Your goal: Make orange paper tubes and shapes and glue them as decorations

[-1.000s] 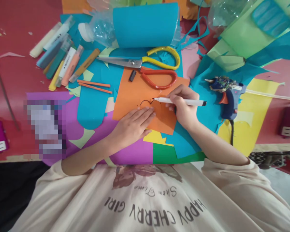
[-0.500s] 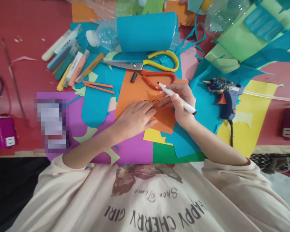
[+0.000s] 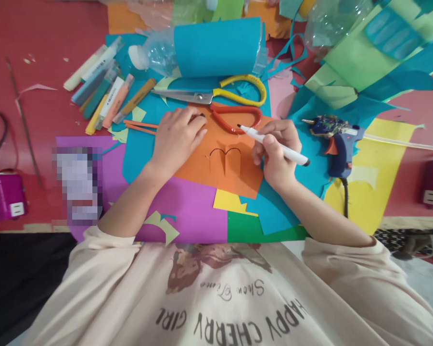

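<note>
One white marker (image 3: 292,154) sits in the right hand (image 3: 279,156); two orange strips (image 3: 141,124) lie beside the left hand (image 3: 175,142). Beyond the hands are one blue-wrapped bottle (image 3: 218,48) and one pair of scissors (image 3: 202,98); farther left, at least eight other markers (image 3: 111,98); to the right, one glue gun (image 3: 341,154).

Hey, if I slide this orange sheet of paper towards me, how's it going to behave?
The orange sheet of paper will probably bend easily, since it looks thin. Sliding it may also drag the metal-bladed scissors with yellow and red handles, as their red loop lies over its upper part.
</note>
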Motion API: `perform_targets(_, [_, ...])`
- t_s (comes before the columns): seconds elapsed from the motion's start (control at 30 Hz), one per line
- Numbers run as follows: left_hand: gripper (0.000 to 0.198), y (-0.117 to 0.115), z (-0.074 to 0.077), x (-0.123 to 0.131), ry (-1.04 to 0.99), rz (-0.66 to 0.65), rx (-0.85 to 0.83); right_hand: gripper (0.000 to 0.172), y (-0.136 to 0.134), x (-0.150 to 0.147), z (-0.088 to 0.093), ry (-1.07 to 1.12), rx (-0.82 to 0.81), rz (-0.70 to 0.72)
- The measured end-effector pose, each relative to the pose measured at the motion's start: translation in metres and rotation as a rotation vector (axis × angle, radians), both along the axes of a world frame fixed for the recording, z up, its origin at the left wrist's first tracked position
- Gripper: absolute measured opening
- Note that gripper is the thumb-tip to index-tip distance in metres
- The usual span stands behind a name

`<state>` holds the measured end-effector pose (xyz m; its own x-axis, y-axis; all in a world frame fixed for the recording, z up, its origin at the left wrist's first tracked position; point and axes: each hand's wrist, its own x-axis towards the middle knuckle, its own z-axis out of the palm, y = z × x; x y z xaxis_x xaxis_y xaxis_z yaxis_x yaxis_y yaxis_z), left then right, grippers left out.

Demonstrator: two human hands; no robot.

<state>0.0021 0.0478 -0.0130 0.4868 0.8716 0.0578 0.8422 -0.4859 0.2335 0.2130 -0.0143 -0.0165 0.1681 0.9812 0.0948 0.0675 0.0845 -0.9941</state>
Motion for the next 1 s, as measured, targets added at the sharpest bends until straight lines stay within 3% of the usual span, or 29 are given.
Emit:
perform_targets(0.1, [0.02,-0.006,-0.005,0.003,0.029,0.022,0.018,0.034,0.001,0.002,0.001,0.045,-0.035,0.092])
perform_targets(0.3, [0.03,-0.015,-0.01,0.003,-0.326,-0.012,0.073,0.046,0.007,0.004,0.002,0.173,-0.168,0.212])
perform_targets(0.43, [0.033,-0.021,-0.007,0.008,-0.593,0.013,-0.032,0.039,0.013,0.006,0.003,0.246,-0.231,0.227])
perform_targets(0.57, [0.031,-0.024,-0.014,0.014,-0.771,0.044,-0.106,0.041,0.018,0.006,0.002,0.238,-0.264,0.19])
perform_targets(0.73, [0.028,-0.02,-0.024,0.015,-0.835,0.05,-0.072,0.043,0.018,0.005,0.003,0.283,-0.239,0.233])
perform_targets(1.0, [0.031,-0.024,-0.015,0.016,-0.814,0.075,-0.152,0.043,0.016,0.005,0.003,0.274,-0.234,0.254])
